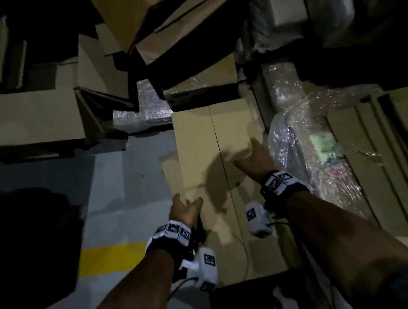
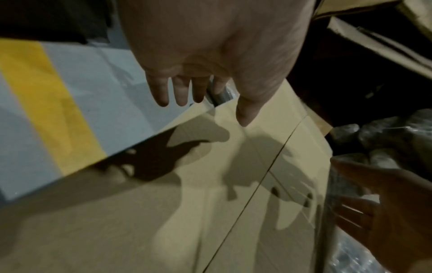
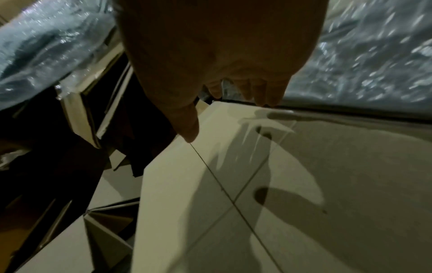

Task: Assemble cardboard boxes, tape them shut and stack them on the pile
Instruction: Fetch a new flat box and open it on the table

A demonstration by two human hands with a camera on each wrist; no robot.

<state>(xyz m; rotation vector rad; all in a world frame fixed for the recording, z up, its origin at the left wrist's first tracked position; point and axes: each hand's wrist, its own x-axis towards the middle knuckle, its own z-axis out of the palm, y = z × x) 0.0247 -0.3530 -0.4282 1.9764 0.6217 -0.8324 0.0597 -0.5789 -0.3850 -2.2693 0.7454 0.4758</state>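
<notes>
A flattened cardboard box (image 1: 205, 154) lies on the floor ahead of me, with a long seam running down its middle. My left hand (image 1: 187, 208) hovers over its left edge with fingers spread and holds nothing. In the left wrist view the left hand (image 2: 198, 92) has straight fingers above the cardboard (image 2: 210, 203). My right hand (image 1: 255, 157) reaches toward the right edge, fingers open. The right wrist view shows the right hand (image 3: 233, 103) just above the cardboard (image 3: 187, 184), fingertips near its far edge.
Assembled and open boxes (image 1: 28, 116) pile up at the back and left. Bundles of flat cardboard in clear plastic wrap (image 1: 323, 135) lie to the right. Grey floor (image 1: 125, 183) with a yellow stripe (image 1: 110, 259) is on the left.
</notes>
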